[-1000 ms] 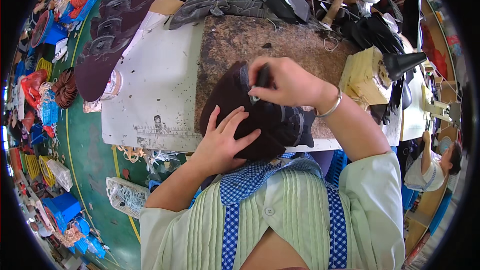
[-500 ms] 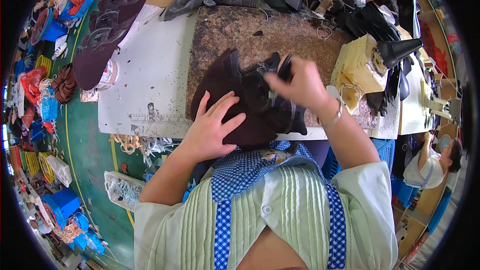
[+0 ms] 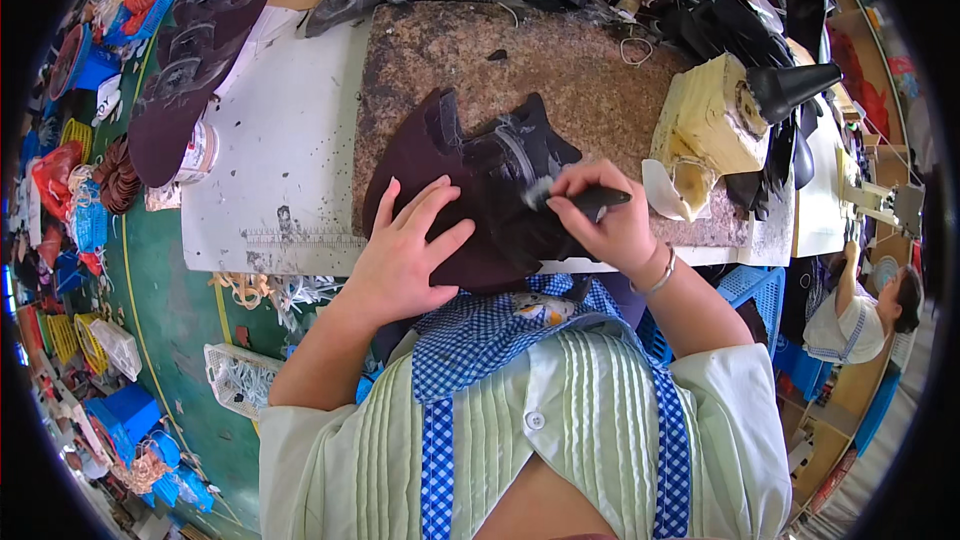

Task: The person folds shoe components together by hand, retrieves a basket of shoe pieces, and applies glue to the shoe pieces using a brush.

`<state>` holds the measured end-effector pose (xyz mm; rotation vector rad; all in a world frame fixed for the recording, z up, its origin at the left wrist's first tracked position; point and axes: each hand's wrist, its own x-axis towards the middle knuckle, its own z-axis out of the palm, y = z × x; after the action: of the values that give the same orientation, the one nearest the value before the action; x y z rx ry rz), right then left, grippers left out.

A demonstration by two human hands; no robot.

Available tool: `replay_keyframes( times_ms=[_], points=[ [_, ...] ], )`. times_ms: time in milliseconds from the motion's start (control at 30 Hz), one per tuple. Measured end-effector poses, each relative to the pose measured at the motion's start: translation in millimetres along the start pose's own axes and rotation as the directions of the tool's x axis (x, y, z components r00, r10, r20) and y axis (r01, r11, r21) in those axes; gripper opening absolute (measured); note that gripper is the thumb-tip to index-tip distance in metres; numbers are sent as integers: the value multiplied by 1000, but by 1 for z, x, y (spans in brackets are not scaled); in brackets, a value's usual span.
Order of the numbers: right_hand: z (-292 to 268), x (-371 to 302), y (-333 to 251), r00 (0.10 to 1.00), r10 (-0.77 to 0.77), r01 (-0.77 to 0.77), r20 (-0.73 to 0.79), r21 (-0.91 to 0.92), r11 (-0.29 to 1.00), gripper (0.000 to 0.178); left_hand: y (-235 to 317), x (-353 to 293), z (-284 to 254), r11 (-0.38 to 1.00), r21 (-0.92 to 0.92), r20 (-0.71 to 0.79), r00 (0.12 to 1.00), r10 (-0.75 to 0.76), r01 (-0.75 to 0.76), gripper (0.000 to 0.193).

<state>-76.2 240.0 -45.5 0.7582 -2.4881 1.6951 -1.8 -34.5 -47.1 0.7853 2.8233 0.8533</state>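
Observation:
Dark maroon sheet pieces (image 3: 420, 155), perhaps leather or fabric, lie overlapped at the near edge of a mottled brown board. My left hand (image 3: 415, 250) rests on them with fingers spread, pressing from the left. Black curved edges (image 3: 515, 140) fan out on their right side, with pale smears along them. In my right hand (image 3: 610, 225) is a small brush (image 3: 600, 198) with a black handle, pinched between thumb and fingers. Its whitish bristles point left, over the black edges; whether they touch cannot be made out.
The brown board (image 3: 590, 70) lies on a white table (image 3: 270, 140). To the right sits a yellowish, crusted block-shaped container (image 3: 705, 125) with a black cone (image 3: 795, 90). More maroon pieces (image 3: 160, 135) overlap at the far left, beside a tub (image 3: 200, 150). Another person (image 3: 855, 315) is at far right.
My right hand has come down and nearer, and the brush now lies sideways with its bristles in sight. The view has shifted slightly. My left hand stays on the maroon pieces.

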Motion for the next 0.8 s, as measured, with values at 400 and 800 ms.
replay_keyframes(
  times_ms=[400, 800],
  points=[
    [26, 58, 36, 994, -66, 55, -90, -120, 991, 26, 0, 1, -4, 1000, -6, 13, 1000, -2, 2, 69],
    [-8, 33, -32, 906, -161, 375, 391, -568, 733, 10, -2, -4, -52, 874, -479, -507, 838, -200, -82, 52]
  ],
)
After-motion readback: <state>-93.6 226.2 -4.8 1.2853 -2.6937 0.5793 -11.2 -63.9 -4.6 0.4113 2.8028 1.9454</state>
